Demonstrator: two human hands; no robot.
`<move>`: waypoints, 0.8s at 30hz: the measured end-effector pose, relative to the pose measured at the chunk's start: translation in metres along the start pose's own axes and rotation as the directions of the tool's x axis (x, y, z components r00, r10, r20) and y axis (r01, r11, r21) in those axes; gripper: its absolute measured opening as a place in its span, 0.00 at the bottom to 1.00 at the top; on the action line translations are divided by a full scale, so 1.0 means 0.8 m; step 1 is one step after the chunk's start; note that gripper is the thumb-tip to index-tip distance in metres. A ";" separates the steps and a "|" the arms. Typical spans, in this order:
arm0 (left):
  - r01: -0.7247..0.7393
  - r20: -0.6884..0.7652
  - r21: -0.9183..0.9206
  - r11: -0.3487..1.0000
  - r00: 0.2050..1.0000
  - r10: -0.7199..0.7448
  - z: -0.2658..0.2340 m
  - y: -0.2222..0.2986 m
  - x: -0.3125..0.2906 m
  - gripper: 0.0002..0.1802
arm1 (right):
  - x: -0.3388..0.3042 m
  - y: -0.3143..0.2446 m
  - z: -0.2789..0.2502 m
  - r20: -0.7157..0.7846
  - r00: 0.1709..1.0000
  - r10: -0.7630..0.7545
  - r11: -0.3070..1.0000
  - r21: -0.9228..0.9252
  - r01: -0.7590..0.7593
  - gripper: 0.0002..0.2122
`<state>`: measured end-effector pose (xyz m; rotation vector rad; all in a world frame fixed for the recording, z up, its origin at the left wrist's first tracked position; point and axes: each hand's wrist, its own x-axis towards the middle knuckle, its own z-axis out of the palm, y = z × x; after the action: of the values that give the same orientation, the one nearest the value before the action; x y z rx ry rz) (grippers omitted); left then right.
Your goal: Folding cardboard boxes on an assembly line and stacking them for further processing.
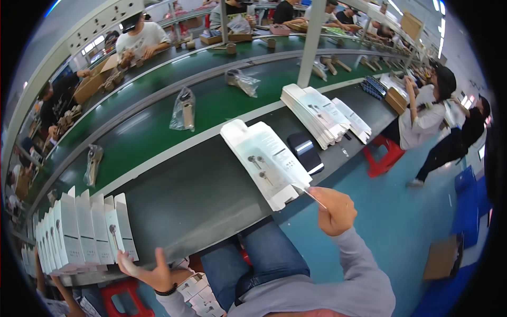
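Carton (259,150) lies on the desk (185,206), ten o'clock from the right grip (337,212), which pinches a thin strip (317,200), fingertips partly hidden; left grip (150,272) spreads wide, contact with boxes (71,238) unclear.

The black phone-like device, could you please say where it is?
The black device lies right of centre in the head view, on the bench, between the white carton by the right hand and the stack of white cartons.
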<state>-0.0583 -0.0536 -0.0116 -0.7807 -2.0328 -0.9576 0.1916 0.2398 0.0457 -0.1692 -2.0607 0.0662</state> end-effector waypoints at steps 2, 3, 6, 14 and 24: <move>-0.188 0.054 -0.106 0.976 0.979 0.194 0.011 0.043 0.009 0.51 | 0.014 -0.025 -0.002 0.017 0.939 0.344 0.845 0.429 -0.318 0.07; -0.351 0.082 -0.200 0.915 0.924 0.373 0.012 0.060 0.014 0.54 | 0.019 -0.033 0.005 -0.020 0.946 0.325 0.828 0.489 -0.274 0.08; -0.468 0.276 -0.277 0.839 0.798 0.536 0.011 0.100 0.025 0.56 | 0.013 -0.060 0.020 0.422 0.804 0.418 0.431 0.688 -0.585 0.11; -0.387 0.663 -0.462 0.798 0.447 0.600 0.002 0.123 0.050 0.47 | -0.014 -0.073 0.051 0.667 0.598 0.443 0.175 0.590 -0.788 0.09; 0.518 0.760 -0.531 0.671 0.641 0.107 -0.010 0.113 0.008 0.35 | -0.053 -0.067 0.071 0.553 0.796 0.246 0.369 0.706 -0.605 0.26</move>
<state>0.0098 -0.0100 0.0303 -1.5852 -2.4741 -1.9085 0.1565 0.1821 -0.0119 -0.0635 -2.0088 1.5893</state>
